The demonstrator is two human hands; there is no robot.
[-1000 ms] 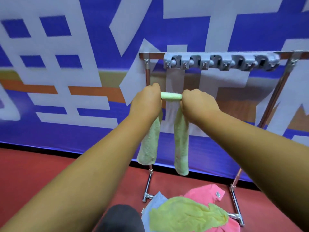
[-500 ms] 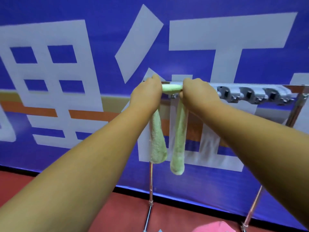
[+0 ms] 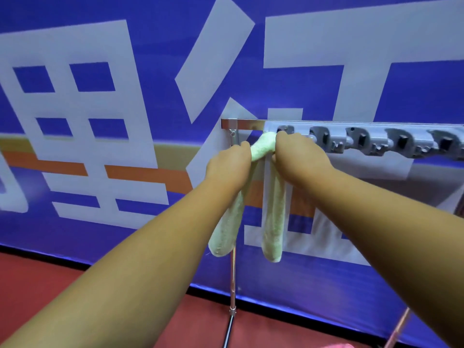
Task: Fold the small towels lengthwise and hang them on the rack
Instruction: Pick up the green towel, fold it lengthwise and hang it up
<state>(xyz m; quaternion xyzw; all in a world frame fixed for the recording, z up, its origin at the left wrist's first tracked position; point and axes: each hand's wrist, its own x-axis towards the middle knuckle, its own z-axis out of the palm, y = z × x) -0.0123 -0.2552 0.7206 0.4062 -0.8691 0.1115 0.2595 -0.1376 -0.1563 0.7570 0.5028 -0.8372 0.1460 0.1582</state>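
Hands have lifted the folded towel (image 3: 261, 148) up to the rack (image 3: 251, 124); left hand (image 3: 229, 163) and right hand (image 3: 298, 156) each grip its middle beside the 1st clip (image 3: 285, 129), so hanging looks imminent.

Looks like an indoor hall or staged demo area: backed by a wall-wide blue printed banner (image 3: 100, 33) with huge white characters and an orange stripe, set on a red floor (image 3: 37, 285), fitted with a freestanding chrome rack (image 3: 247, 123) carrying a grey strip of clip holders (image 3: 364, 139).
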